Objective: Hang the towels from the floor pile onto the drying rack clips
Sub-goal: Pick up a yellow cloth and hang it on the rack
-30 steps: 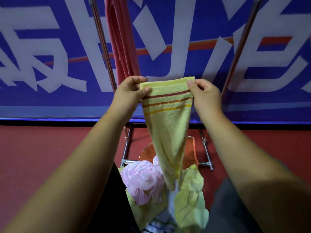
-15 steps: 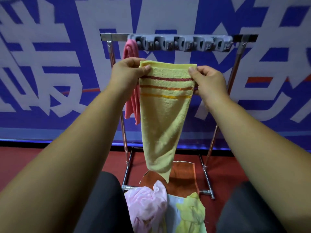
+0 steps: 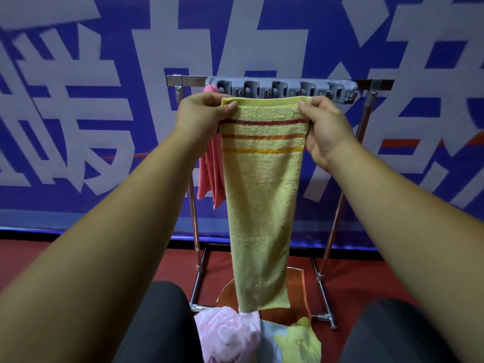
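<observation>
Both hands pinch the top corners of one yellow towel (image 3: 262,205) with three stripes: the left hand (image 3: 201,113) grasping the left corner, the right hand (image 3: 324,129) the right corner. The towel hangs straight down, its top edge just below the grey clip bar (image 3: 282,90) of the drying rack (image 3: 381,83). One pink towel (image 3: 210,176) hangs from the leftmost clip. On the floor (image 3: 379,281) lies a pile (image 3: 230,336) of pink, yellow and orange cloths.

Floor pile (image 3: 258,336) cut off by bottom edge
</observation>
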Demonstrator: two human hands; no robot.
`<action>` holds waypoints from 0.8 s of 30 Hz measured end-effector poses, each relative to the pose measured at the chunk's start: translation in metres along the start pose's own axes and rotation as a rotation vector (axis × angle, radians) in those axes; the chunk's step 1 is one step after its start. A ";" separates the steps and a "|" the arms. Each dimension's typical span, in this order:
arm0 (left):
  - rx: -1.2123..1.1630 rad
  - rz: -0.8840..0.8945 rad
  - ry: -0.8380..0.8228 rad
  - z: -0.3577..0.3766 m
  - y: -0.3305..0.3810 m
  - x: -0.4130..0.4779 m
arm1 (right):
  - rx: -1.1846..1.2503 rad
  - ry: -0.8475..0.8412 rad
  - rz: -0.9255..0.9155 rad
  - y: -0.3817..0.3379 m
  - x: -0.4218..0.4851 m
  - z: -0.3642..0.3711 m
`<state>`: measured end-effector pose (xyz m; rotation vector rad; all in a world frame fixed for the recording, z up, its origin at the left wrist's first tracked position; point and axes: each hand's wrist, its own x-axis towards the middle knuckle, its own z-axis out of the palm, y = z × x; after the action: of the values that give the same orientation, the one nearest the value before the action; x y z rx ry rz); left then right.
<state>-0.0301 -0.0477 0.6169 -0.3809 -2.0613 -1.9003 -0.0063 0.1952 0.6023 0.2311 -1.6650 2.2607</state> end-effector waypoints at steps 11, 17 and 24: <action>0.018 -0.232 0.124 0.005 -0.021 -0.012 | -0.143 0.149 0.166 0.031 -0.002 0.003; -0.057 -0.346 0.160 0.023 -0.037 -0.031 | 0.016 0.214 0.371 0.051 -0.014 0.021; -0.038 -0.260 0.094 0.048 -0.049 -0.049 | -0.126 0.232 0.304 0.078 -0.024 0.032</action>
<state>-0.0069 -0.0036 0.5489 -0.0311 -2.1000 -2.0610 -0.0134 0.1400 0.5343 -0.3239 -1.8053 2.2715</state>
